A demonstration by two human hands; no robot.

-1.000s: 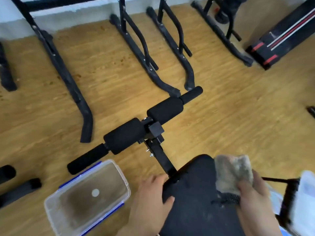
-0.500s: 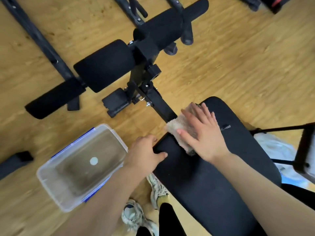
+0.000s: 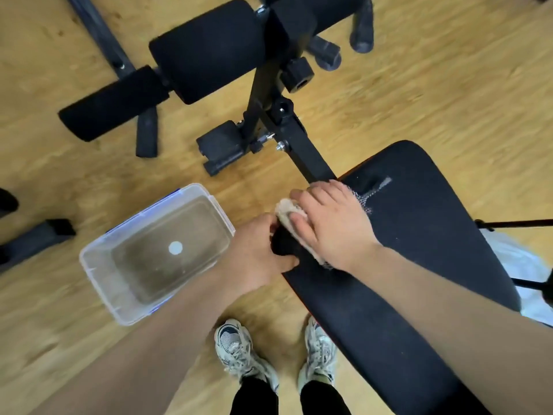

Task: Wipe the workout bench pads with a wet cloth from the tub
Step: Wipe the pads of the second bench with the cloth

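Since half a second ago our right hand [image 3: 332, 223] has slid the cloth [image 3: 287, 209] from the top edge of the bench pad [image 3: 419, 250] down to its left corner, where it now meets our left hand [image 3: 257, 256], and our view has tipped further down

We press the cloth flat under the right palm with fingers stretched out straight, so it is pushed rather than pinched. It lies at the centre of the frame on the pad's corner, with a pale edge showing beyond our fingertips. Our left hand grips that same corner, thumb on top and fingers curled round the edge, steadying the pad

We judge the task as only just begun. The cloth is out of the tub [image 3: 98, 283], which sits on the floor at lower left of centre with cloudy water in it, just beside our left wrist. Only the head end of the pad is under the cloth. Its long stretch running to the lower right shows no wet sheen that we can make out, so we take it as still to do. The foam rollers [image 3: 206, 49] at the top of the frame stand well apart from the cloth and look untouched; if they count as pads, they are left too
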